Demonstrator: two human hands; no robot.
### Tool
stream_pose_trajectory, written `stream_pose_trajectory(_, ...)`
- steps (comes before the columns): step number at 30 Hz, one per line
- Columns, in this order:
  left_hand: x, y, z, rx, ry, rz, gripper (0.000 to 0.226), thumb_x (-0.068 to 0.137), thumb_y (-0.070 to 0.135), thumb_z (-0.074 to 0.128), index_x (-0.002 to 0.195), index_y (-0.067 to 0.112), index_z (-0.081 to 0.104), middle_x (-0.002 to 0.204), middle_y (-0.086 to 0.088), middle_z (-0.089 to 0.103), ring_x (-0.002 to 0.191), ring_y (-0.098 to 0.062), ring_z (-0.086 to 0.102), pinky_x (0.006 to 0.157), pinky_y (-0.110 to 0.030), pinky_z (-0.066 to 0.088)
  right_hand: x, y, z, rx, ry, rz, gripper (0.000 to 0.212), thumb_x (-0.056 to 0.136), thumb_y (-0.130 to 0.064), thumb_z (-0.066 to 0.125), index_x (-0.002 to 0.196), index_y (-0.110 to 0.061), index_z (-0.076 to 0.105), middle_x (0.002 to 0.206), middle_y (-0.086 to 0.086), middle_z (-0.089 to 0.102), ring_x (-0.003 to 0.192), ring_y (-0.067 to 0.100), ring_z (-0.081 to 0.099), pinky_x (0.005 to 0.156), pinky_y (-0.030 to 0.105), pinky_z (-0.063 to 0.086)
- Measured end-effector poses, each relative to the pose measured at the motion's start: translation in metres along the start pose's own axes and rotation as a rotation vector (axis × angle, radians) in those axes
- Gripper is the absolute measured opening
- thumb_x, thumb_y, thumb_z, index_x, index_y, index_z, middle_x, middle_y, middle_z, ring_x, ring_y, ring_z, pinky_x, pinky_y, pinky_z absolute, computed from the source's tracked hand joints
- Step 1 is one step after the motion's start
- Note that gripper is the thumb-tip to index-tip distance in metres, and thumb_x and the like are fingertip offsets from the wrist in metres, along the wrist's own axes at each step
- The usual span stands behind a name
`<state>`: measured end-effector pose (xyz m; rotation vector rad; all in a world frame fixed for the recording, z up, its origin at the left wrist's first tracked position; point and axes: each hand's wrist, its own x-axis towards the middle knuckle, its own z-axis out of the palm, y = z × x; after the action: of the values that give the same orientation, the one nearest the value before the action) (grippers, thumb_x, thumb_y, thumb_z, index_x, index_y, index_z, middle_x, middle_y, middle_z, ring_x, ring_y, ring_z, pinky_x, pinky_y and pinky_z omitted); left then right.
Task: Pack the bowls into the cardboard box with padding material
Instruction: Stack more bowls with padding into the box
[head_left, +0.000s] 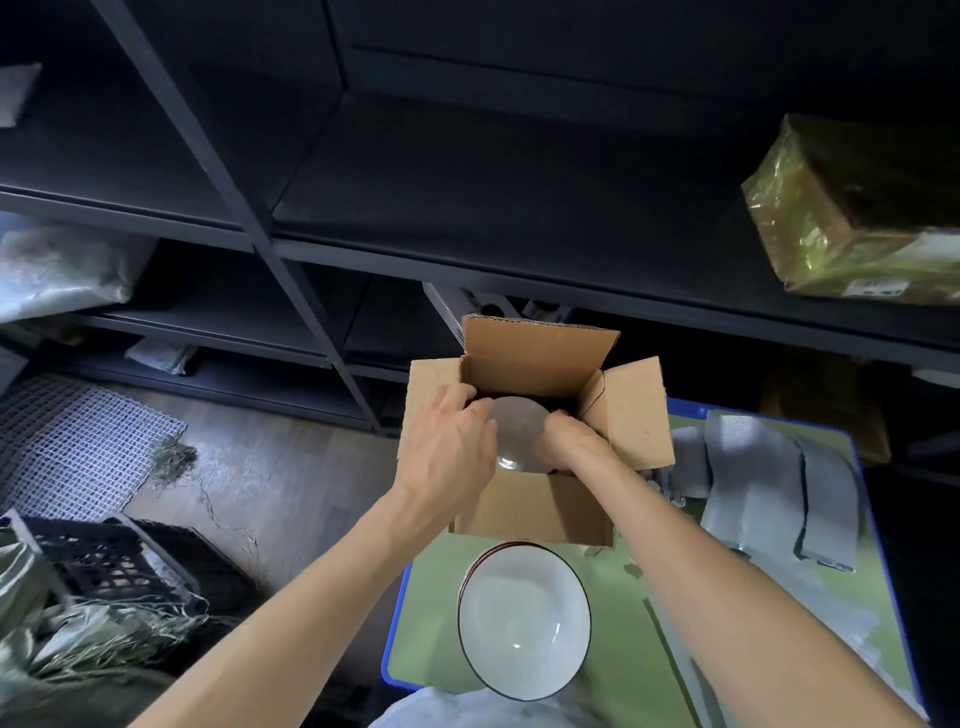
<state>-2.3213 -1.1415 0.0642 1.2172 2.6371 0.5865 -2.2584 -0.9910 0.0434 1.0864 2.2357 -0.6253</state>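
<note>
An open cardboard box (535, 506) stands on a green table (670, 613) with its flaps spread. Both my hands hold a white bowl (517, 428) over the box's opening, partly inside it. My left hand (449, 449) grips the bowl's left rim and my right hand (569, 444) grips its right rim. A stack of white bowls (522, 621) with dark rims sits on the table in front of the box, close to me. Grey padding sheets (769, 483) lie to the right of the box. The box's bottom is hidden by the bowl.
Dark metal shelving (467, 218) rises behind the table. A parcel wrapped in yellowish plastic (857, 213) sits on the right shelf. On the floor at left lie a white grid mat (78, 441), a black crate (119, 561) and loose straw (104, 634).
</note>
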Motion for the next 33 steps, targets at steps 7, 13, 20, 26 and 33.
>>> stream_pose_trajectory(7,-0.014,-0.022,-0.004,0.016,0.014,-0.071,0.040,0.091,0.029,0.057,0.128,0.014,0.052,0.129,-0.003,0.051,0.118,-0.028,0.047,0.097,-0.043,0.046,-0.023,0.003,-0.002,-0.016,0.004,-0.068,0.015,0.095,-0.005,0.041,0.088,-0.004,0.054,0.093,0.015,0.057,0.078,0.028,0.050,0.055,0.030,0.035)
stream_pose_trajectory(13,-0.029,-0.023,-0.002,0.009,-0.011,-0.070,0.049,0.091,0.029,0.064,0.134,0.011,0.048,0.134,-0.005,0.050,0.120,-0.029,0.047,0.099,-0.043,0.045,-0.044,0.008,0.000,-0.024,0.071,-0.126,0.011,0.099,-0.011,0.040,0.092,-0.006,0.047,0.120,0.017,0.054,0.088,0.030,0.046,0.072,0.034,0.038)
stream_pose_trajectory(20,-0.039,-0.011,0.001,0.036,-0.014,-0.015,0.060,0.090,0.030,0.059,0.143,0.007,0.043,0.138,-0.009,0.046,0.124,-0.030,0.043,0.100,-0.044,0.045,-0.068,0.022,0.007,-0.048,0.213,-0.256,0.036,0.104,-0.019,0.040,0.132,-0.004,0.055,0.141,0.014,0.048,0.118,0.033,0.056,0.095,0.041,0.048)
stream_pose_trajectory(26,-0.048,0.000,-0.001,0.005,-0.014,0.033,0.061,0.091,0.029,0.055,0.145,0.009,0.040,0.140,-0.011,0.043,0.128,-0.032,0.040,0.106,-0.044,0.039,-0.101,0.041,0.001,-0.041,0.292,-0.318,0.038,0.105,-0.026,0.041,0.137,-0.008,0.052,0.143,0.005,0.047,0.127,0.025,0.049,0.101,0.039,0.042)
stream_pose_trajectory(33,-0.072,0.014,0.002,0.006,-0.022,0.132,0.045,0.093,0.029,0.055,0.134,0.013,0.051,0.132,-0.006,0.052,0.117,-0.029,0.049,0.092,-0.043,0.047,-0.130,0.055,0.015,-0.014,0.330,-0.302,0.046,0.104,-0.029,0.042,0.148,-0.017,0.042,0.153,-0.001,0.039,0.139,0.022,0.036,0.108,0.039,0.038)
